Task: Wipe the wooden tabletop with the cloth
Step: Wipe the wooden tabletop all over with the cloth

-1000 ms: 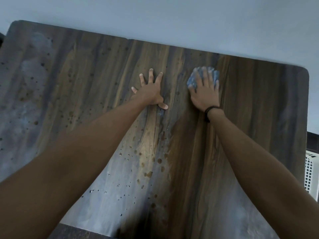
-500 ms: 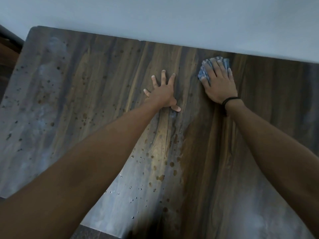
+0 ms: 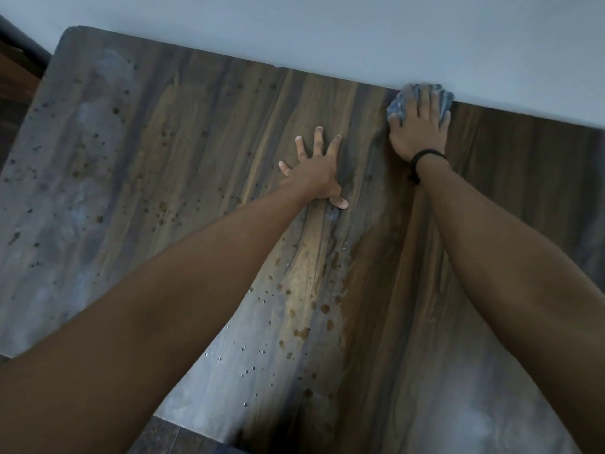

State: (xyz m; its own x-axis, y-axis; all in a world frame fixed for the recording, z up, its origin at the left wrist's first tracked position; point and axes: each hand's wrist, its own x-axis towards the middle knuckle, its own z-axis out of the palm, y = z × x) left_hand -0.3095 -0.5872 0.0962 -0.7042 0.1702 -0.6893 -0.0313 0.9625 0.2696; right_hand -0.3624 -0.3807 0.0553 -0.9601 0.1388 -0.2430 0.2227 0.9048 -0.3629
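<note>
The wooden tabletop (image 3: 183,165) fills most of the view, streaked brown and grey, with several water drops and brown spots across its left and middle. My right hand (image 3: 417,129) presses a crumpled blue cloth (image 3: 397,106) flat against the table's far edge, right where it meets the wall. A black band circles that wrist. My left hand (image 3: 316,168) lies flat on the wood with its fingers spread, to the left of the cloth and nearer to me, holding nothing.
A pale wall (image 3: 327,31) runs along the table's far edge. Dark floor (image 3: 16,80) shows past the table's left end. More floor (image 3: 170,437) is visible below the near edge.
My right hand has slid the cloth away from me, from mid-table up to the far edge by the wall. My left hand has stayed planted in about the same spot.
</note>
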